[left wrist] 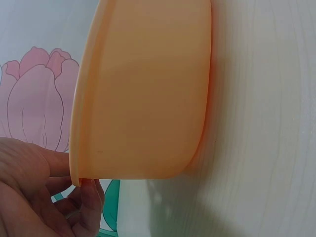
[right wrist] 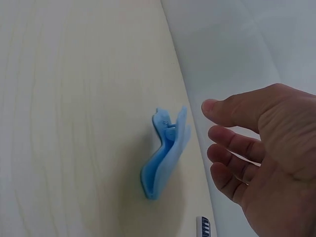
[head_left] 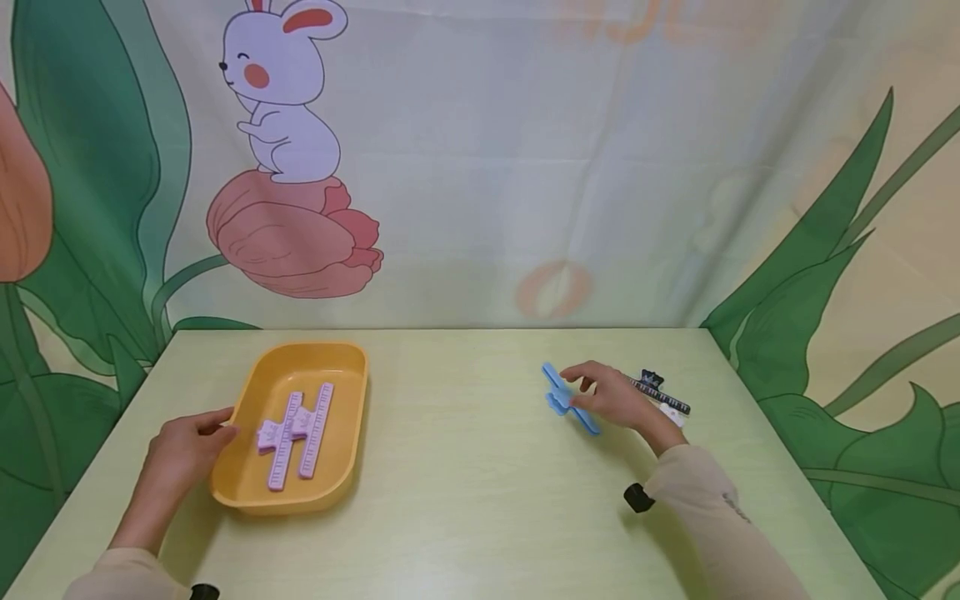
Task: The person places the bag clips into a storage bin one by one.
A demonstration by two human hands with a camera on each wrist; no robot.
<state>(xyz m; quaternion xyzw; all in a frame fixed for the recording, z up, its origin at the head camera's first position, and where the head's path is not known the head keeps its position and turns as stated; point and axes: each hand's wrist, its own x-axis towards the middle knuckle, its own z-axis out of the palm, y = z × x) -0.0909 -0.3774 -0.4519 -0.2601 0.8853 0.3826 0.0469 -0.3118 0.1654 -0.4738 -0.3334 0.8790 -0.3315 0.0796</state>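
My left hand (head_left: 186, 450) pinches the left rim of a yellow plastic tray (head_left: 348, 367); the left wrist view shows the fingers (left wrist: 89, 207) at the tray's edge. Two lilac clips (head_left: 281, 450) with ruler-like markings lie side by side inside. On the right, my right hand (head_left: 611, 396) hovers over a light blue clip (head_left: 558, 390), fingers loosely bent. From the right wrist view, a gap shows between the thumb and the blue clip (right wrist: 168, 153), which rests on the table.
Behind the right hand lie a black clip (head_left: 651, 379) with a piano-key pattern and a white piece (head_left: 672, 414), both partly hidden. A printed cloth (head_left: 480, 167) hangs along the table's back edge. The pale table (head_left: 450, 467) spans between tray and blue clip.
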